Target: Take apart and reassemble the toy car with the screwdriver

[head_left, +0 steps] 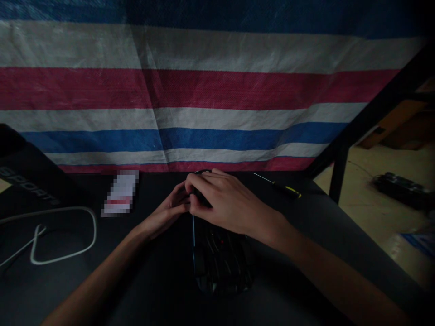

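A dark toy car (224,267) lies on the black table in front of me, its long side pointing away. A small red spot shows on its upper surface, and a thin blue edge runs along its left side. Around the car's far end curls my right hand (220,194), with thumb and fingers closed on a dark part there. My left hand (173,206) grips the far left side of the car, its fingertips meeting those of the right. Both hands cover the far end, so its details are hidden.
A screwdriver (287,189) with a black and yellow handle lies at the back right. To the left are a blurred-out white and red packet (120,192), a white cable (93,226) and a dark "SPORT" object (30,172). A striped sheet (204,90) hangs behind the table.
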A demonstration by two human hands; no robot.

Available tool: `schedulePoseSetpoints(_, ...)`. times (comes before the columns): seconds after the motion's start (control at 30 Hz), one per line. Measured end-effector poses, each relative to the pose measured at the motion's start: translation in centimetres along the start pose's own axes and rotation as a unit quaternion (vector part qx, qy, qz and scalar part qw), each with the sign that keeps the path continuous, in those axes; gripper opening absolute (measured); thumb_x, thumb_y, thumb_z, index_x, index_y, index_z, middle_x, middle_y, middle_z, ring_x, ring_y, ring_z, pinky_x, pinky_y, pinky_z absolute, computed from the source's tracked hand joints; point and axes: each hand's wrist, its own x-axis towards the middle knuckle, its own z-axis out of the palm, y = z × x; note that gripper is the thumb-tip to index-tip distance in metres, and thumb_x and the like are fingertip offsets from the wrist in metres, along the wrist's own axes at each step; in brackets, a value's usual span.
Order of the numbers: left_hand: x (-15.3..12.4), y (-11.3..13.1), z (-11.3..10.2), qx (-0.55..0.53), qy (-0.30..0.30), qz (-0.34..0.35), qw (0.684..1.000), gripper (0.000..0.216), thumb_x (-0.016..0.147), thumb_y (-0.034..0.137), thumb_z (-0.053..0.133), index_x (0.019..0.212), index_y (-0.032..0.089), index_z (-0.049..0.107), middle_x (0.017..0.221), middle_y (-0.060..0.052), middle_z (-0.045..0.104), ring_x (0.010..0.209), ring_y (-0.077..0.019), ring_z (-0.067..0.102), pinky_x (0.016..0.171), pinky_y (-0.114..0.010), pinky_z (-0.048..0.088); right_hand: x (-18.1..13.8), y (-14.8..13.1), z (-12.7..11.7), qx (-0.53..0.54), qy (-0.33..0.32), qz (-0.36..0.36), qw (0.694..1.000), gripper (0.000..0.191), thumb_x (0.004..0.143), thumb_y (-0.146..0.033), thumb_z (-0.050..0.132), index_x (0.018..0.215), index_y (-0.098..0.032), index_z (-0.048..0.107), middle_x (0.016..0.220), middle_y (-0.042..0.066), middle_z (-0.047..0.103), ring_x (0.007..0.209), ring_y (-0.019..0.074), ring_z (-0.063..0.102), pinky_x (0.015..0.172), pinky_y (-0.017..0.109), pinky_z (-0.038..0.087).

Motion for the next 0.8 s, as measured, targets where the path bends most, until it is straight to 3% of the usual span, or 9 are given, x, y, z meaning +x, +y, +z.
schedulePoseSetpoints(0.1, 0.1, -0.1, -0.1, 0.001, 0.003, 0.005, 1.000, 0.071, 0.081, 0.014, 0.084, 0.145, 0.028, 0.056, 0.143, -0.009, 0.065, 0.143, -0.0326, 0.050, 0.118, -0.044, 0.037, 0.0, -0.1, 0.2, -0.038, 0.003, 0.018, 0.999, 0.022, 0.109, -0.035, 0.048, 0.108, -0.019, 0.062, 0.089, 0.005, 0.069, 0.083, 0.0206, 0.062, 0.086, 0.037, 0.048)
schedulePoseSetpoints(0.23, 0.1, -0.2, -0.1, 0.001, 0.001, 0.015, 1.000, 0.055, 0.082, 0.015, 0.083, 0.132, 0.024, 0.064, 0.138, -0.010, 0.066, 0.140, -0.0333, 0.052, 0.116, -0.045, 0.040, 0.1, 0.1, 0.0, 0.029, 0.000, -0.041, 0.999, 0.014, 0.105, -0.021, 0.051, 0.116, -0.016, 0.059, 0.110, 0.008, 0.069, 0.101, 0.0199, 0.062, 0.101, 0.036, 0.046)
schedulePoseSetpoints(0.4, 0.1, 0.0, 0.1, 0.002, -0.010, 0.008, 1.000, 0.059, 0.085, 0.016, 0.082, 0.139, 0.024, 0.059, 0.140, -0.011, 0.064, 0.137, -0.0330, 0.054, 0.115, -0.046, 0.040, 0.0, 0.3, -0.9, 0.065, -0.005, -0.078, 0.995, 0.018, 0.099, -0.013, 0.055, 0.116, -0.017, 0.057, 0.115, 0.007, 0.065, 0.109, 0.0192, 0.059, 0.101, 0.035, 0.047)
schedulePoseSetpoints(0.57, 0.2, -0.2, -0.3, 0.004, -0.005, 0.024, 1.000, 0.061, 0.080, 0.015, 0.085, 0.135, 0.024, 0.062, 0.140, -0.010, 0.065, 0.138, -0.0322, 0.054, 0.111, -0.040, 0.044, 0.0, 0.5, -0.8, 0.104, -0.020, -0.091, 0.990, 0.024, 0.093, -0.001, 0.048, 0.102, -0.020, 0.058, 0.105, 0.003, 0.063, 0.099, 0.0167, 0.058, 0.090, 0.031, 0.047)
schedulePoseSetpoints(0.73, 0.1, -0.4, -0.5, 0.022, -0.007, 0.034, 0.999, 0.035, 0.081, 0.013, 0.084, 0.113, 0.020, 0.069, 0.110, -0.006, 0.074, 0.112, -0.0254, 0.068, 0.100, -0.036, 0.050, 0.5, 0.3, 0.6, 0.184, 0.010, -0.112, 0.977, 0.034, 0.082, 0.008, 0.042, 0.093, -0.020, 0.057, 0.097, 0.002, 0.064, 0.097, 0.0164, 0.056, 0.091, 0.032, 0.044)
schedulePoseSetpoints(0.8, 0.1, -0.5, -0.6, 0.021, -0.010, 0.031, 0.999, 0.037, 0.082, 0.015, 0.084, 0.115, 0.021, 0.068, 0.108, -0.005, 0.074, 0.108, -0.0245, 0.069, 0.099, -0.036, 0.051, 0.6, 0.1, 0.9, 0.245, 0.021, -0.098, 0.964, 0.039, 0.077, 0.010, 0.041, 0.094, -0.020, 0.058, 0.084, -0.002, 0.060, 0.088, 0.0152, 0.055, 0.088, 0.031, 0.043)
